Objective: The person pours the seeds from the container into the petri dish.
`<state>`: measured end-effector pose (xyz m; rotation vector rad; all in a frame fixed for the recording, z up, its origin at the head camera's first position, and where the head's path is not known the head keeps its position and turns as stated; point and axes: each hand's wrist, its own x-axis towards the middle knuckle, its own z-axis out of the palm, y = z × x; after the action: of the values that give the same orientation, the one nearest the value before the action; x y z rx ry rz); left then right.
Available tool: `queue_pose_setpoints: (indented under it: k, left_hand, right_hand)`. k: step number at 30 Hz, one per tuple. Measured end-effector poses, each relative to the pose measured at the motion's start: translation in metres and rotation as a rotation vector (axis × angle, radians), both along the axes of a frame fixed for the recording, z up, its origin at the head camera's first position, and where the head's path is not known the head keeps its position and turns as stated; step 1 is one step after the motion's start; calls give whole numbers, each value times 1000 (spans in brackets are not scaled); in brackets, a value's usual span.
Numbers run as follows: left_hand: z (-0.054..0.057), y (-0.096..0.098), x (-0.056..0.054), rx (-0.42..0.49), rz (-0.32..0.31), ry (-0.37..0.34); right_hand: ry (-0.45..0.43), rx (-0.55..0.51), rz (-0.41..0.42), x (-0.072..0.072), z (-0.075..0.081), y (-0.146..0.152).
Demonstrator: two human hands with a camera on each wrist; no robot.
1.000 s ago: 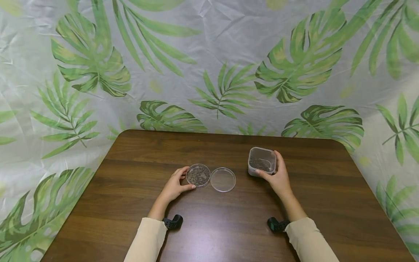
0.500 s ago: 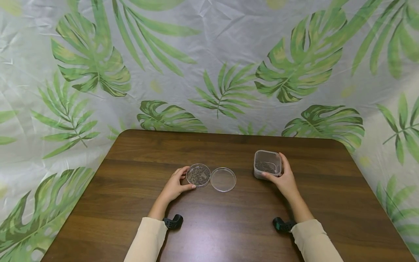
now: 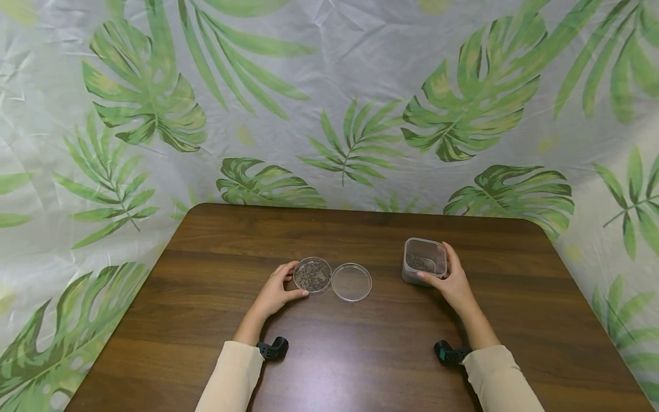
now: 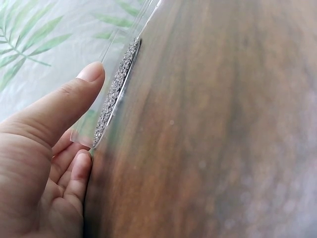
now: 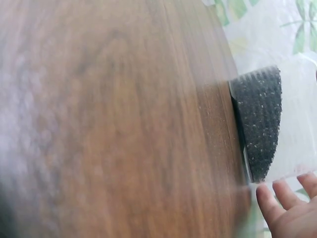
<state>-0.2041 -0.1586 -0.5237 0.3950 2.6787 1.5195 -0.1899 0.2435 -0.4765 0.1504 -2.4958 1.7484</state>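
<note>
My left hand point(image 3: 273, 294) holds a clear petri dish point(image 3: 312, 258) at its left side, thumb at the near edge and fingers behind. Grey-brown granular material, like soil point(image 4: 116, 94), forms a thin layer in it. Right beside this dish lies a second clear round dish or lid point(image 3: 352, 282) with nothing in it. Farther right, my right hand point(image 3: 453, 286) grips a square clear plastic container point(image 3: 412, 277) by its right side, thumb across the front. Dark granular material point(image 5: 260, 124) slopes along the inside of the container, whose base is right at the tabletop in the right wrist view.
The brown wooden table point(image 3: 355, 355) has rounded far corners. Behind it hangs a pale curtain point(image 3: 360, 68) with green leaf prints. Each wrist wears a black camera mount, the left one point(image 3: 275, 349) and the right one point(image 3: 448, 352).
My right hand has carried the square container to the right and slightly toward me, with the last shift small. The left hand and both round dishes stay where they were.
</note>
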Motion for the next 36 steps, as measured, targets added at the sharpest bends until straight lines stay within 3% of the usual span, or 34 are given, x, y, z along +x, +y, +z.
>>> queue_pose_setpoints:
  k: [12,16,20,29,36]
  left_hand:
    - [-1,0,-1,-11,2,5]
    - [-2,0,-1,-11,4,2]
    - [-2,0,-1,-12,7,2]
    - [-2,0,-1,-21,11,5]
    - [-2,0,-1,-14,7,8]
  right_hand:
    - [-9,-30,15,-13,-28,13]
    - [12,-40,5,-14,-29,13]
    - [56,-50,-17,-12,-21,11]
    - [165,-68,-86,0,14,-3]
    - [197,-15,-122,4,26,-9]
